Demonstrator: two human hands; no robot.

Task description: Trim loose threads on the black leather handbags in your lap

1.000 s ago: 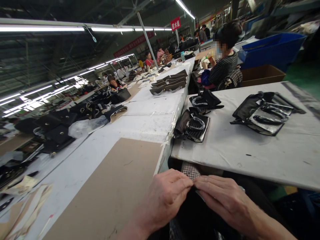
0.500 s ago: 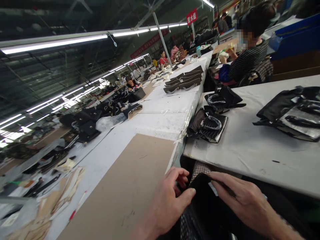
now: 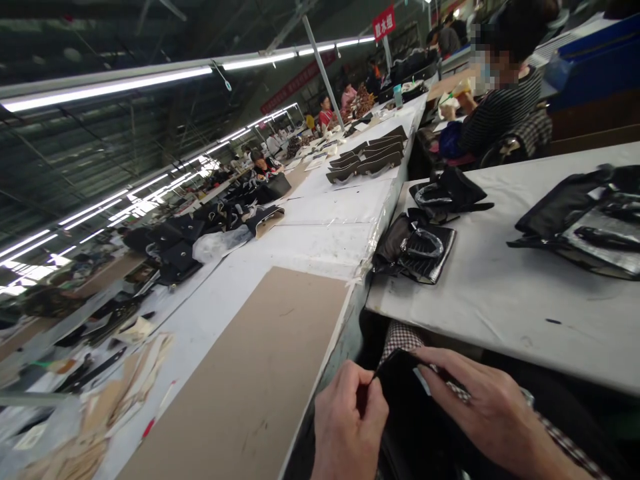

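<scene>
Your left hand [image 3: 350, 420] is pinching the edge of a black piece [image 3: 404, 390] near the tabletop [image 3: 480, 293]; your right hand [image 3: 483, 403] is holding its other side, while darkness is obscuring its lower part.

Red sign [image 3: 383, 23] ahead of you, first character blurred, then 水组 in white, red banner [image 3: 297, 83] beyond, lettering unreadable

Black material [image 3: 413, 413], tan board [image 3: 250, 353], white tabletop [image 3: 310, 247], red sign [image 3: 384, 23], checked cloth [image 3: 401, 336] (dark-and-white)
</scene>
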